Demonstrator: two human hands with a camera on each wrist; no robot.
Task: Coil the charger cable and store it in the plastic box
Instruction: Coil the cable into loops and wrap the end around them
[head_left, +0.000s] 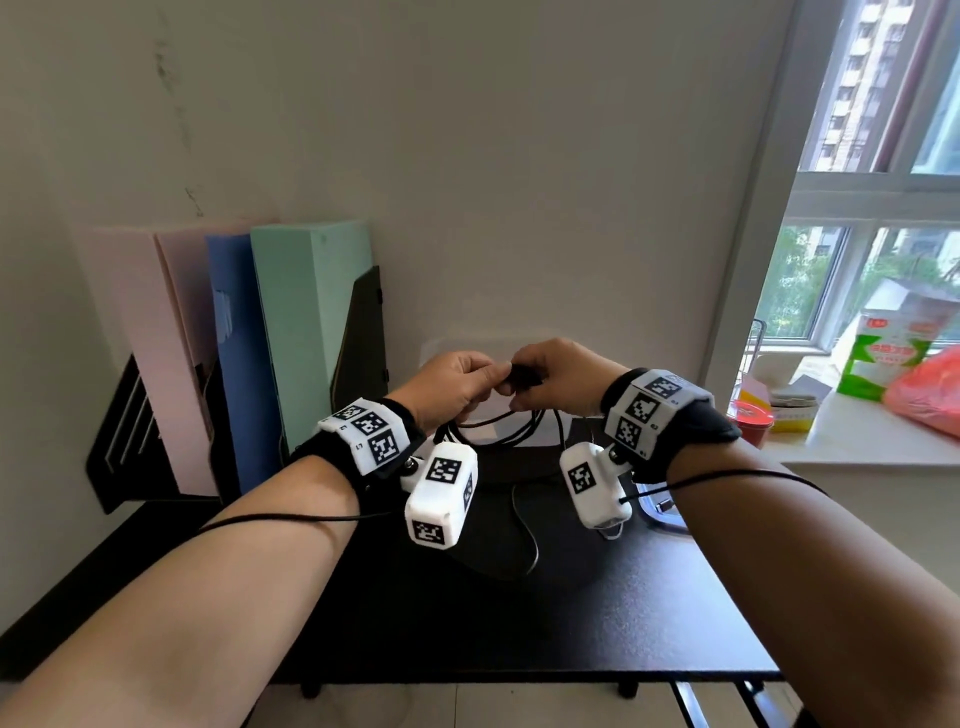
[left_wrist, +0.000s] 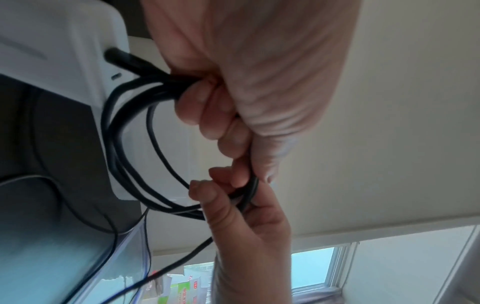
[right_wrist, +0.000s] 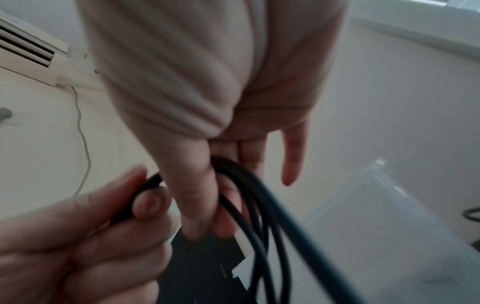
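I hold both hands up over the black table (head_left: 597, 613), close together. My left hand (head_left: 467, 382) (left_wrist: 207, 115) curls its fingers round several loops of the black charger cable (head_left: 511, 431) (left_wrist: 122, 144) (right_wrist: 262, 216). Thumb and fingers of my right hand (head_left: 535, 376) (right_wrist: 205, 218) pinch the same bundle right beside it. The loops hang below the hands, and a loose tail (head_left: 527, 535) trails down onto the table. The clear plastic box (head_left: 658, 512) (right_wrist: 376, 226) stands on the table under my right wrist, mostly hidden in the head view.
Pink, blue and green file boxes (head_left: 291, 338) stand in a black rack at the back left against the wall. On the windowsill to the right sit a green carton (head_left: 878, 358), a red bag (head_left: 930, 389) and a red-lidded jar (head_left: 748, 421).
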